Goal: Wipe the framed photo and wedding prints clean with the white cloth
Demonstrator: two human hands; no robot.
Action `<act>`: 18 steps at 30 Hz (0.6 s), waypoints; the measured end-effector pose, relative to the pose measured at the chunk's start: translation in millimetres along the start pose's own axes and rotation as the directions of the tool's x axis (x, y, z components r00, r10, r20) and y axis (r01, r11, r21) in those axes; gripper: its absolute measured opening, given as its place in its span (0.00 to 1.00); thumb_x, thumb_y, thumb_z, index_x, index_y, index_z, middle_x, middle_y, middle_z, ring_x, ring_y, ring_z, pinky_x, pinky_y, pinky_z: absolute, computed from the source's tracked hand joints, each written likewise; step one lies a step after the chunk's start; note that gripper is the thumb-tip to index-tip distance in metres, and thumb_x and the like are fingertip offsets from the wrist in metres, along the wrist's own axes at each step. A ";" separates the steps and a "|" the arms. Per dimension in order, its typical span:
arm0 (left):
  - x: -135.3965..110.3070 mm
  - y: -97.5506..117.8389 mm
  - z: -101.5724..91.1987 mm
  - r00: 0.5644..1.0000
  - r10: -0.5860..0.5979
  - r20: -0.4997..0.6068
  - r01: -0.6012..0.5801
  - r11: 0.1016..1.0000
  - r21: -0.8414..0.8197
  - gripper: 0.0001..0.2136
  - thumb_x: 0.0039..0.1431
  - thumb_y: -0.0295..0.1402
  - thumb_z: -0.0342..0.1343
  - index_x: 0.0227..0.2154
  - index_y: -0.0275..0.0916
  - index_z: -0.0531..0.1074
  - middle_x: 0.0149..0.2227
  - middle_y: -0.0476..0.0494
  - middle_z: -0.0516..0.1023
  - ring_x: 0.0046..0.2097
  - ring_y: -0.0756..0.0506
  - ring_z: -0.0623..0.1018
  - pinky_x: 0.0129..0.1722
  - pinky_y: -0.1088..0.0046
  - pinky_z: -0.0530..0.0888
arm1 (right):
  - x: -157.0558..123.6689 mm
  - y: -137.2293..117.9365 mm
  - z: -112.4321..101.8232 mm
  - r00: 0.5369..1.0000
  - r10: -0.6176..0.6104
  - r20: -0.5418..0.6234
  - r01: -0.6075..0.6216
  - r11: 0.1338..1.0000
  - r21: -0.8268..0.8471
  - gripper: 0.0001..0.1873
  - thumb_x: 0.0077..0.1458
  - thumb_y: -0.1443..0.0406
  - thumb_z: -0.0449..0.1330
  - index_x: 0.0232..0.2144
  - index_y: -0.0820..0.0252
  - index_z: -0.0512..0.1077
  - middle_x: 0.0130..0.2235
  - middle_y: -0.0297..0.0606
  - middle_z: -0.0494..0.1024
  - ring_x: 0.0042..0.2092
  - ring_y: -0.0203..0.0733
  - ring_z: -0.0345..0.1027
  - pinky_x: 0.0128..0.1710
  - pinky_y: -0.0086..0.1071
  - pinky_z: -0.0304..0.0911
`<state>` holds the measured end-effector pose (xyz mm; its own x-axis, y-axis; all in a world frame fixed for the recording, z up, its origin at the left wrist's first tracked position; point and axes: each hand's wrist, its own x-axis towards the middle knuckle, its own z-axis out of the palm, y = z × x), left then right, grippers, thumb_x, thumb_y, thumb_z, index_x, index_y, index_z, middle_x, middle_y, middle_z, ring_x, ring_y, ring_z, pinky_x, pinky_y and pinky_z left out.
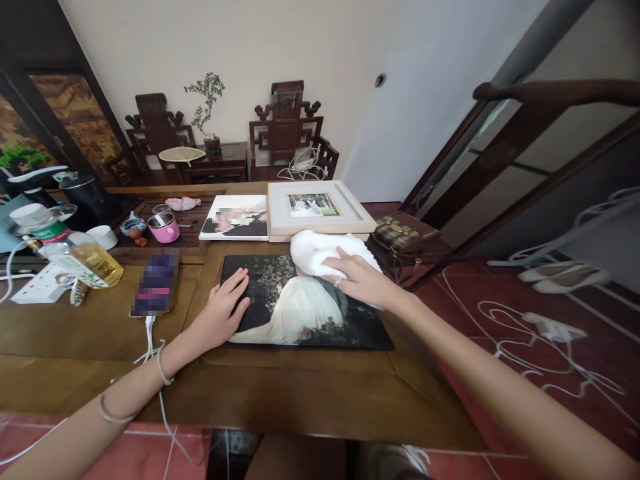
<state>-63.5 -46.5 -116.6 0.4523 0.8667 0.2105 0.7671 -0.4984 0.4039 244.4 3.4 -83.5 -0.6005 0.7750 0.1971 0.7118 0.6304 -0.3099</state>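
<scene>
A large dark photo print (pixel 300 313) lies flat on the wooden table (pixel 280 393). My left hand (pixel 223 310) rests open on its left edge, fingers spread flat. My right hand (pixel 360 277) presses a white cloth (pixel 317 252) onto the print's upper right part, fingers laid over the cloth. Behind the print sit a framed photo (pixel 315 208) in a pale frame and a smaller unframed print (pixel 236 217).
A phone (pixel 156 283) on a white cable lies left of the print. Farther left are a bottle of yellow liquid (pixel 75 257), a power strip (pixel 43 283), a pink cup (pixel 163 228) and a black kettle (pixel 87 197). A dark box (pixel 397 233) sits at the table's right edge. Carved chairs stand behind.
</scene>
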 end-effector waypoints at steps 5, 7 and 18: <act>-1.4 -0.5 4.0 0.999 0.003 -0.038 -0.003 1.000 -0.006 0.21 0.67 0.33 0.41 0.61 0.38 0.57 0.65 0.36 0.55 0.67 0.41 0.54 0.61 0.52 0.58 | -34.9 -40.1 8.9 0.996 -0.085 0.019 0.086 0.996 -0.034 0.15 0.46 0.76 0.49 0.32 0.59 0.71 0.58 0.49 0.68 0.64 0.54 0.51 0.62 0.57 0.44; -1.5 -0.6 4.7 0.999 0.003 -0.039 -0.003 1.000 -0.005 0.21 0.67 0.33 0.41 0.61 0.39 0.57 0.65 0.36 0.55 0.67 0.41 0.54 0.61 0.52 0.58 | -56.7 -65.2 9.5 0.990 -0.122 0.072 0.124 0.992 -0.018 0.16 0.42 0.78 0.50 0.31 0.60 0.72 0.62 0.48 0.61 0.65 0.54 0.48 0.63 0.57 0.43; -0.5 0.0 1.6 1.000 -0.001 -0.006 0.001 1.000 -0.004 0.21 0.66 0.33 0.41 0.61 0.38 0.56 0.66 0.36 0.55 0.67 0.42 0.54 0.61 0.52 0.57 | -31.7 -61.0 11.4 0.979 -0.182 0.089 0.180 0.983 0.024 0.16 0.47 0.75 0.52 0.37 0.60 0.73 0.61 0.51 0.63 0.64 0.51 0.49 0.62 0.56 0.44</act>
<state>-63.0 -47.0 -118.1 0.4489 0.8673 0.2152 0.7658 -0.4974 0.4075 215.8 -60.2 -81.4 -0.7499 0.6403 0.1660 0.5831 0.7584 -0.2912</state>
